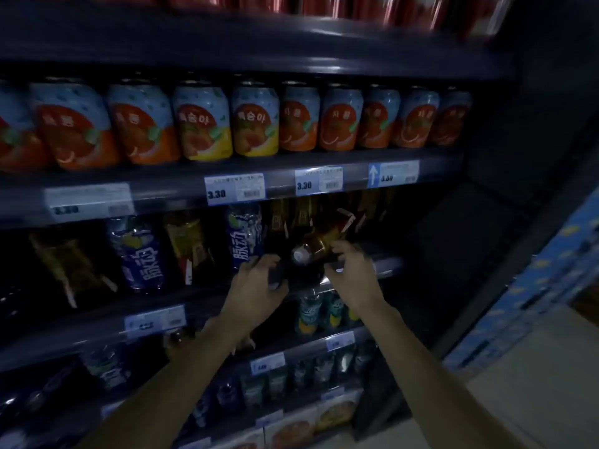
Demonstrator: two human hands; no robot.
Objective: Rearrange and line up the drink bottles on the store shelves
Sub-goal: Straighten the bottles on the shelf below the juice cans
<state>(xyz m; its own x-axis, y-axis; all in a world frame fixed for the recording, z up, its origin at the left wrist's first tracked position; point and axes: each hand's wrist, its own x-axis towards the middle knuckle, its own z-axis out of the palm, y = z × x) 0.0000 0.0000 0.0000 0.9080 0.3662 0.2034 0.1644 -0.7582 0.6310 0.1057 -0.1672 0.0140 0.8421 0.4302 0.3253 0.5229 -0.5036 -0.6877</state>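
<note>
Here, the right hand [351, 273] grips a tipped brown bottle [316, 247], cap toward the camera, while the left hand [259, 283], at its eight o'clock, steadies dark bottles beneath, apparently to stand it upright.

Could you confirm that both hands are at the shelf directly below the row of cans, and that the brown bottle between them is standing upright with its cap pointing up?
Not quite: the brown bottle is not upright. The head view shows it tipped over, its white cap pointing out towards the camera. The rest holds: the left hand and right hand are both at the shelf directly below the row of cans.
</note>
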